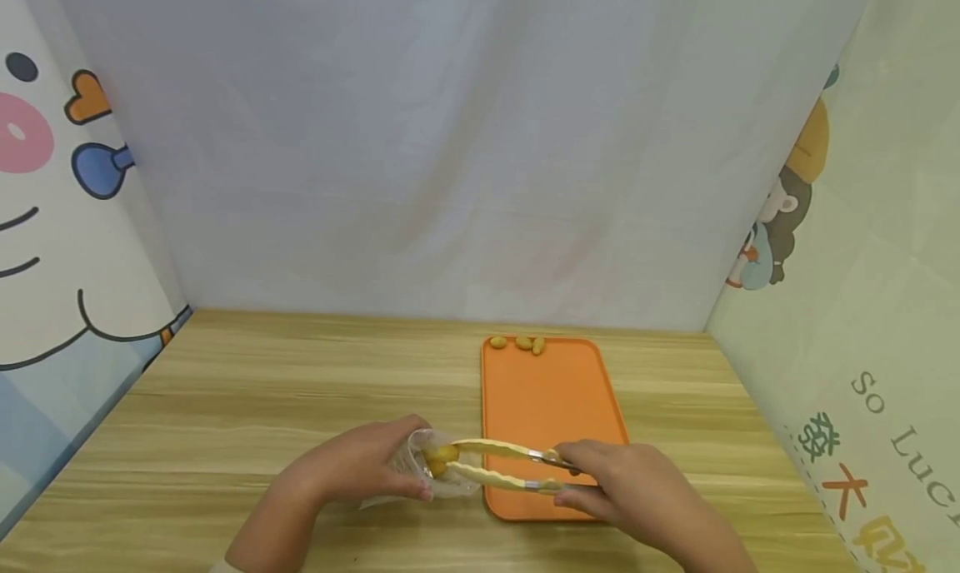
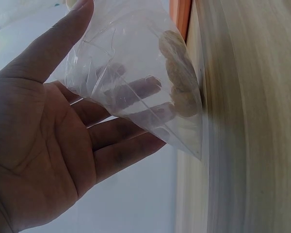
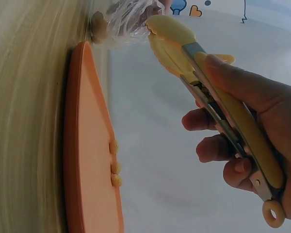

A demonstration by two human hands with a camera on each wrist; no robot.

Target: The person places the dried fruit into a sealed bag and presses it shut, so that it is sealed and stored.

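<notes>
My left hand (image 1: 367,463) holds a clear plastic bag (image 2: 128,46), thumb on one side and fingers behind it. Several yellow-brown, peanut-shaped pieces (image 2: 180,73) lie along the bottom of the bag. In the head view, yellowish pieces (image 1: 441,458) show at its mouth, which faces right. My right hand (image 1: 633,488) grips a pair of tongs (image 3: 250,136) with cream-yellow tips and metal arms. The tong tips reach to the bag's mouth and stand slightly apart there. Whether they pinch a piece I cannot tell.
An orange tray (image 1: 551,402) lies on the wood-grain table (image 1: 315,373), partly under the tongs and right hand. Three yellow-brown pieces (image 3: 115,167) sit along its far edge. A pale curtain (image 1: 450,156) hangs behind the table, with printed cloths (image 1: 847,265) at the sides.
</notes>
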